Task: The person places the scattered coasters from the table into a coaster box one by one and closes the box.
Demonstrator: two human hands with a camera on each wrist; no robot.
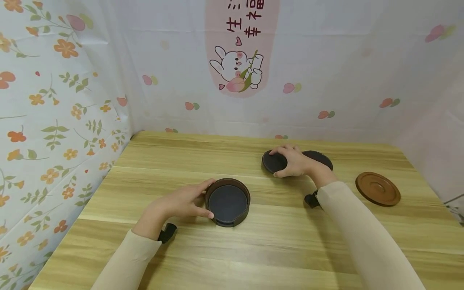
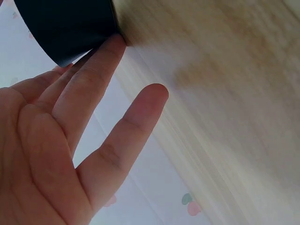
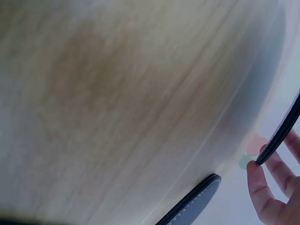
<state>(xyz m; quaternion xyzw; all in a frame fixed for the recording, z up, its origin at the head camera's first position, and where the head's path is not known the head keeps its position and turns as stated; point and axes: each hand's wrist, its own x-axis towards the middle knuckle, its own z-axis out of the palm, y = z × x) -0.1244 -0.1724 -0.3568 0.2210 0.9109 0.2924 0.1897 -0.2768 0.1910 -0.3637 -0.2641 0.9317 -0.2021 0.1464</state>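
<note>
A round dark coaster holder [image 1: 237, 184] stands mid-table, a black coaster [image 1: 228, 203] lying inside it. My left hand [image 1: 183, 200] rests against the holder's left side, thumb near its front and fingers at the back. In the left wrist view, straight fingers touch the holder's dark wall [image 2: 70, 28]. Farther right, my right hand [image 1: 295, 161] grips a round black coaster [image 1: 272, 162] by its edges, thumb at the near side. Fingertips pinch this coaster's thin rim [image 3: 280, 135] in the right wrist view. Another black coaster [image 1: 320, 158] lies behind my right wrist, partly hidden.
A round brown wooden coaster or lid [image 1: 378, 188] lies at the right of the wooden table [image 1: 232, 257]. White printed cloth [image 1: 174, 72] hangs behind the table, and floral cloth [image 1: 65, 133] along the left. Dark wrist-camera mounts [image 1: 168, 233] sit under both wrists.
</note>
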